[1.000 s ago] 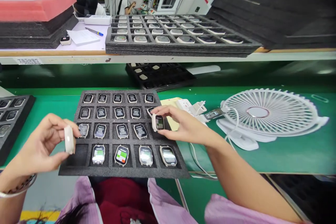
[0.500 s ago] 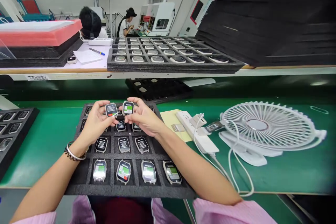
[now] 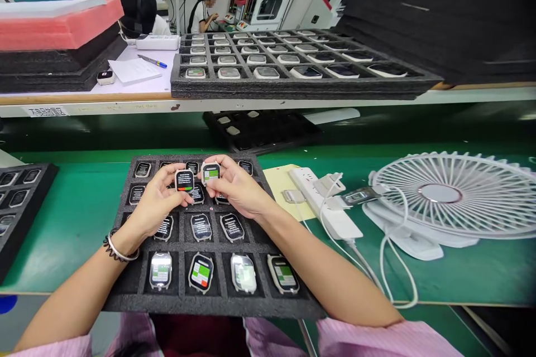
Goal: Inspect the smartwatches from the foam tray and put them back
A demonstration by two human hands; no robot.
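Over the back part of a black foam tray (image 3: 209, 304), both hands hold up smartwatch bodies without straps. My left hand (image 3: 157, 201) grips one smartwatch (image 3: 185, 181) by its edges; its lit screen shows white text above a red and green strip. Close to its right, my right hand (image 3: 237, 187) pinches another smartwatch (image 3: 210, 172) with a white and green screen, the thumb over its lower part. Below them, several watches lie in the tray's compartments. One in the front row, a watch (image 3: 201, 273), shows green and red; the row behind shows white text.
A white power strip (image 3: 322, 201) with cables and a white fan (image 3: 444, 195) lie at right. Another foam tray (image 3: 25, 217) is at left. On the shelf stand a filled watch tray (image 3: 301, 86), a pen (image 3: 152, 61) and stacked foam (image 3: 54, 61). Two people sit beyond.
The view has tipped down and shifted slightly. My right thumb has moved onto the lower screen of its watch. The left hand's watch is turned more upright; both watches stay held.
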